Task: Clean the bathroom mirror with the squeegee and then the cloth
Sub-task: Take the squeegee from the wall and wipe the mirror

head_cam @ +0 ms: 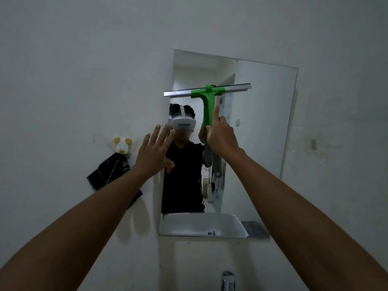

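A frameless rectangular mirror hangs on the white wall. My right hand grips the green handle of a squeegee. Its metal blade lies level across the upper left part of the glass and sticks out past the mirror's left edge. My left hand is raised with fingers spread at the mirror's left edge and holds nothing. A dark striped cloth hangs from a hook on the wall left of the mirror, partly behind my left forearm.
A small animal-shaped hook holds the cloth. A chrome tap shows at the bottom edge below the mirror. The mirror reflects a person in black, a sink and a doorway. A small fixture sits on the wall at the right.
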